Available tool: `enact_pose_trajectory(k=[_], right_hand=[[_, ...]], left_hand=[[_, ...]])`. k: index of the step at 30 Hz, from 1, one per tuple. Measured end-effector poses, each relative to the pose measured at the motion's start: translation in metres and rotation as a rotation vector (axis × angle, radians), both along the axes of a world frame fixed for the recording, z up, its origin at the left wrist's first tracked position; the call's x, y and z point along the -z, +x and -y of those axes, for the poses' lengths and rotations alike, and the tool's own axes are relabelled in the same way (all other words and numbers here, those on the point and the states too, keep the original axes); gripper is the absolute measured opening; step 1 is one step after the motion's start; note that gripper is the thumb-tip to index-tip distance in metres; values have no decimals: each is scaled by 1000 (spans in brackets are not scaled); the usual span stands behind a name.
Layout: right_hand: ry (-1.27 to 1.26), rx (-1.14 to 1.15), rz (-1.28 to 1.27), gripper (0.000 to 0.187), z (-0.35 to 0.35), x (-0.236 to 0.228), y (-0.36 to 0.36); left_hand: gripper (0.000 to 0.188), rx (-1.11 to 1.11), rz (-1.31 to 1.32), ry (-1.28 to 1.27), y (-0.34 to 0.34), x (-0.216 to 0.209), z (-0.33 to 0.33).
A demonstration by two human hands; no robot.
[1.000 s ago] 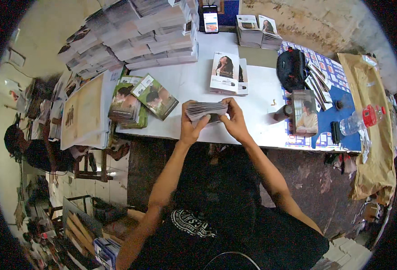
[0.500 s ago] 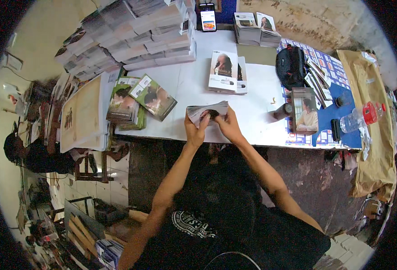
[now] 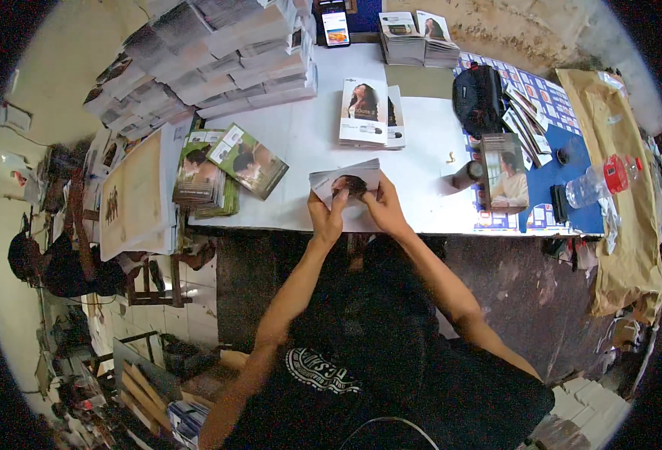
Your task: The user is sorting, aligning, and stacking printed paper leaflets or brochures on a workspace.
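Just beyond the table's near edge, I hold a stack of printed leaflets (image 3: 344, 177) between both hands. Their top sheet is white with a picture of a dark-haired person. My left hand (image 3: 326, 217) grips the near left side, its thumb on the face of the stack. On the near right side, my right hand (image 3: 388, 211) is closed around the edge, its fingers partly hidden underneath. Beyond the hands, a pile of similar white leaflets (image 3: 363, 112) lies on the white tabletop (image 3: 286, 142). To the left are piles of green leaflets (image 3: 247, 161), the top ones askew.
Tall stacks of printed paper (image 3: 226, 60) fill the back left, beside a lit phone (image 3: 335, 27). More leaflet piles (image 3: 404, 49) stand at the back. On the right are a black pouch (image 3: 477, 101), a dark cylinder (image 3: 466, 176), a red-labelled bottle (image 3: 605, 184) and brown paper (image 3: 623, 225).
The held stack's far edge was bent and fanned; now the stack lies flatter and its top picture shows more fully. Both hands keep hold of it. The whole view has shifted slightly.
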State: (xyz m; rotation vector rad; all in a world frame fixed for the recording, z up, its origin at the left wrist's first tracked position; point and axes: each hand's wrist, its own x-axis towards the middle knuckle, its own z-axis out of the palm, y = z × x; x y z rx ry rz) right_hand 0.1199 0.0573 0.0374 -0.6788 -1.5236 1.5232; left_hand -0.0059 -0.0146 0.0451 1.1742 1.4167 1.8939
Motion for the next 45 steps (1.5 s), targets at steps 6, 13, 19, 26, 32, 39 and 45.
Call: enact_pose_trajectory(k=[6, 13, 19, 26, 32, 39, 45], right_hand=[[185, -72, 104, 27, 10, -61, 27], [117, -94, 263, 19, 19, -70, 39], [52, -117, 178, 22, 27, -61, 37], [5, -125, 182, 21, 30, -60, 37], [-69, -39, 130, 21, 35, -65, 27], [-1, 93, 18, 23, 33, -64, 19], [-62, 70, -27, 24, 36, -68, 18]], left_hand=[[32, 101, 169, 9, -2, -36, 10], [29, 82, 281, -16, -20, -59, 15], [20, -53, -195, -229, -46, -71, 24], [26, 97, 333, -108, -43, -73, 21], [39, -125, -104, -234, -25, -67, 14], [41, -63, -202, -270, 9, -60, 14], [35, -137, -170, -262, 18, -58, 14]])
